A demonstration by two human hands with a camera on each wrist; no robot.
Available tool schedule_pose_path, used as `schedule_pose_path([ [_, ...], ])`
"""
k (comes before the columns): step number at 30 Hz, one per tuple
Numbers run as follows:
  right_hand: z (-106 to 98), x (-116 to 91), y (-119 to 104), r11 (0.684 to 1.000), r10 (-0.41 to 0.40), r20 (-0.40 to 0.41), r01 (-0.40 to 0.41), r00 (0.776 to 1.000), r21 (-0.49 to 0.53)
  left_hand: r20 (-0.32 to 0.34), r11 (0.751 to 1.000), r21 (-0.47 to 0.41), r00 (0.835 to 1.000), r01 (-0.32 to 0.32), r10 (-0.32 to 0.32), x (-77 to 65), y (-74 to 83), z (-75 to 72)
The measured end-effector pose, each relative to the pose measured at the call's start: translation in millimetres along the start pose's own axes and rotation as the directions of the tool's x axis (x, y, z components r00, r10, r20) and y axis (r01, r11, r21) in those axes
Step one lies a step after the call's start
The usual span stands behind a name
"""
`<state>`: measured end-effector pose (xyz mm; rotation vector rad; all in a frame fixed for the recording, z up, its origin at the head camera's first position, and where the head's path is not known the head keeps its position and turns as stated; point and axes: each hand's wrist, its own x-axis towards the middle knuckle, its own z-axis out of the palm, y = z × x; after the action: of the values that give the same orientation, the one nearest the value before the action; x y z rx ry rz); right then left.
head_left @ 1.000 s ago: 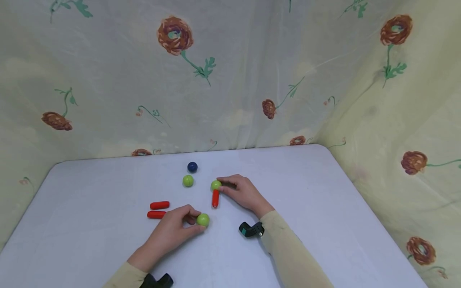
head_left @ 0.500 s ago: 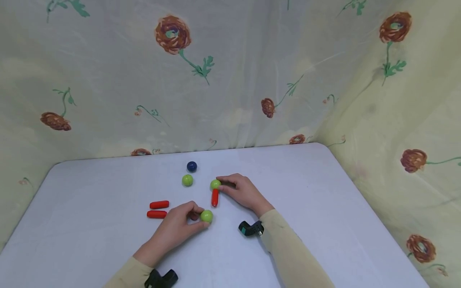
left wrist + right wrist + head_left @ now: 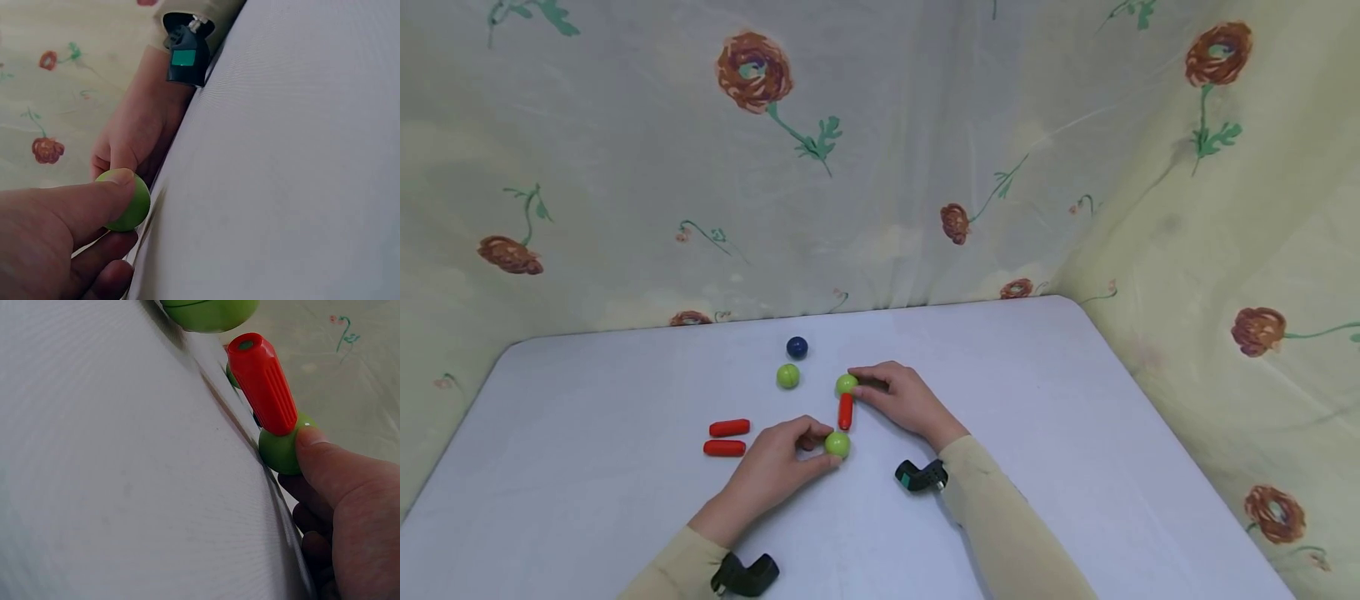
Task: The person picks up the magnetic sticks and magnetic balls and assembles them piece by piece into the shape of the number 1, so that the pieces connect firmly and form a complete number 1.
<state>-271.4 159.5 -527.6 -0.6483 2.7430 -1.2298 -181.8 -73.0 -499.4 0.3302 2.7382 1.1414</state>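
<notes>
My left hand (image 3: 775, 465) pinches a green ball (image 3: 837, 445) between thumb and fingers, just below the near end of a red ribbed stick (image 3: 846, 412). Whether this ball touches the stick I cannot tell from the head view; in the right wrist view a gap shows between the stick's free end and a green ball (image 3: 212, 314) at the top edge. The stick's far end meets a second green ball (image 3: 280, 452). That second ball is pinched by my right hand (image 3: 904, 402), its thumb lying against the side.
Left of my hands, two red sticks (image 3: 729, 427) lie side by side on the white table (image 3: 587, 500). A loose green ball (image 3: 787, 376) and a dark blue ball (image 3: 797, 347) sit farther back. A flowered curtain (image 3: 880, 167) hangs behind the table.
My left hand has carried its green ball rightward and away from me, up to the near end of the red stick. My right hand keeps its grip and place at the other ball.
</notes>
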Motion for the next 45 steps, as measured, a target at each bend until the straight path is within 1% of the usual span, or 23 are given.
schedule_pose_path([
  [4,-0.6,-0.1,-1.2,1.000,0.002,0.005,-0.002,1.000,-0.002,-0.009,1.000,0.006,1.000,0.010,-0.010,0.8,0.4,0.6],
  [10,-1.9,0.9,-4.3,1.000,0.011,0.013,-0.011,1.000,-0.005,-0.019,1.000,-0.013,1.000,0.023,-0.023,2.3,-1.0,2.2],
  [18,-2.4,0.1,-4.0,1.000,0.020,0.019,-0.019,1.000,-0.010,-0.040,1.000,-0.001,0.999,0.008,-0.008,3.1,-3.0,6.7],
  [24,-2.7,1.2,-3.6,1.000,-0.008,0.015,0.008,1.000,-0.018,-0.057,1.000,0.009,0.998,-0.008,0.009,2.4,-2.4,7.5],
  [29,-2.5,2.5,-4.1,1.000,-0.014,0.014,0.015,1.000,-0.023,-0.074,0.999,0.035,0.997,-0.006,0.009,2.3,-3.3,8.4],
  [38,-0.8,1.7,-4.9,1.000,0.002,0.004,-0.002,1.000,-0.027,-0.072,0.999,0.044,0.997,-0.005,0.008,1.4,-2.2,7.9],
  [45,-1.0,-0.4,-5.1,0.999,0.031,0.010,-0.031,0.999,-0.011,-0.061,0.999,0.042,0.998,-0.005,0.008,0.7,-1.0,8.7],
])
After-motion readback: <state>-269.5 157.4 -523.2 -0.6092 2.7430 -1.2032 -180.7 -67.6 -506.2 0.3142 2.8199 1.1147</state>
